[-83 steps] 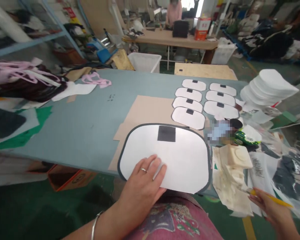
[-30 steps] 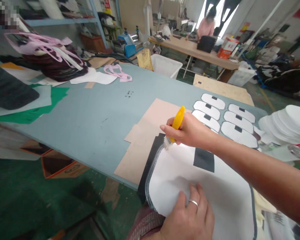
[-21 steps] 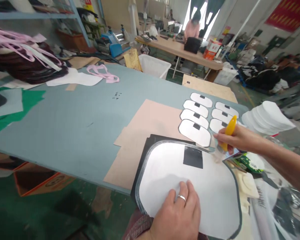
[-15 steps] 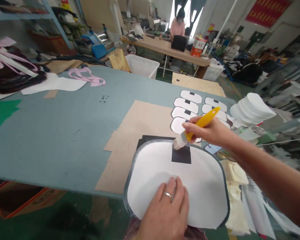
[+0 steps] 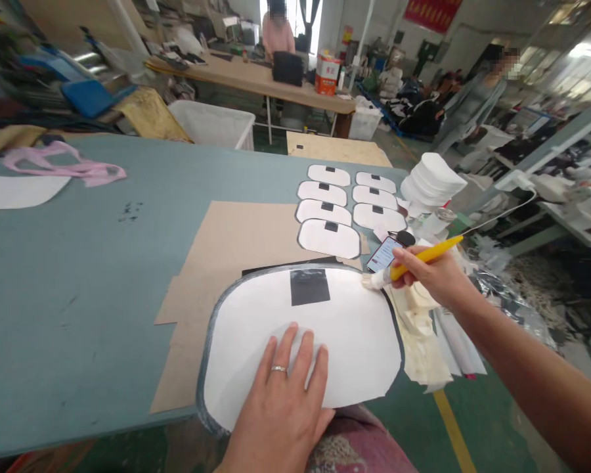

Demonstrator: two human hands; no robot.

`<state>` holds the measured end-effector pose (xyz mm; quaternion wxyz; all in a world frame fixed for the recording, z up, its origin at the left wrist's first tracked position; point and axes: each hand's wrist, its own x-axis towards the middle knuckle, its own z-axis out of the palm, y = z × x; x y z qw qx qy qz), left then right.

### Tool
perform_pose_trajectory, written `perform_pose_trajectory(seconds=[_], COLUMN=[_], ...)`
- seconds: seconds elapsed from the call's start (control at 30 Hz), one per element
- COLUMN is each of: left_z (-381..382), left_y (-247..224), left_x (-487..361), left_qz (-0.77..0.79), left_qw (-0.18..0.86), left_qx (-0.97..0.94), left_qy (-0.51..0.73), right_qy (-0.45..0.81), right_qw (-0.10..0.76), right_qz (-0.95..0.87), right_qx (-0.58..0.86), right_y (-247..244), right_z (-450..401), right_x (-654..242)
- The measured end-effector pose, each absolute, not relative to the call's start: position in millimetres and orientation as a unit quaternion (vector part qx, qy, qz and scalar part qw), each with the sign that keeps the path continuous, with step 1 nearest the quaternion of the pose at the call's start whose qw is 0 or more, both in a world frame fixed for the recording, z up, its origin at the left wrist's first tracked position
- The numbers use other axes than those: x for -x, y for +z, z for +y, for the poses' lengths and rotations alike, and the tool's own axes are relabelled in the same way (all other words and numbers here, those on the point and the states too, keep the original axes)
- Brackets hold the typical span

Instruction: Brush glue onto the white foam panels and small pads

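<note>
the left hand [image 5: 285, 394] lies flat, fingers spread, pinning a large white panel [image 5: 325, 335] on brown cardboard [image 5: 226, 236] at the near edge of the grey-blue table [image 5: 79, 263]. the right hand [image 5: 431, 272] pinches a yellow-handled brush [image 5: 414, 259], bristles touching the panel's dark upper-right rim. 7 smaller panels [image 5: 329, 238] lie finished-looking beyond; the large one's near rim looks left to brush.

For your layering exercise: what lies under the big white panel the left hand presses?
Under the big white panel a dark sheet shows along the edges, on brown cardboard. Their covered middles cannot be seen.
</note>
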<state>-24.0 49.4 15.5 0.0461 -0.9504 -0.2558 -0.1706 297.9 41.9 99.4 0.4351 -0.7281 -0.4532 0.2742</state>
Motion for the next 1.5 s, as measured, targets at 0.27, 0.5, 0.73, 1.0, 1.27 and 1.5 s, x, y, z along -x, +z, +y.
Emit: perform_pose_trajectory(seconds=[0.27, 0.5, 0.73, 1.0, 1.27, 1.5], left_z=[53, 54, 50, 51, 51, 50], left_y=[13, 21, 30, 33, 34, 34], left_x=[25, 23, 16, 14, 12, 12], left_qz=[-0.238, -0.231, -0.250, -0.238, -0.215, -0.215], left_qw=[0.062, 0.069, 0.032, 0.034, 0.056, 0.053], left_qx=[0.954, 0.959, 0.962, 0.967, 0.971, 0.970], left_qy=[-0.170, -0.147, -0.109, -0.084, -0.084, -0.096], right_qy=[0.349, 0.250, 0.172, 0.051, 0.088, 0.141], right_qw=[0.340, 0.523, 0.520, 0.604, 0.601, 0.593], right_qz=[-0.415, -0.383, -0.260, -0.184, -0.172, -0.200], right_qx=[0.768, 0.719, 0.795, 0.774, 0.776, 0.767], right_y=[96, 96, 41, 7, -11, 12], right_z=[1, 39, -104, -152, -163, -158], right_x=[-294, -288, -219, -155, -154, -170])
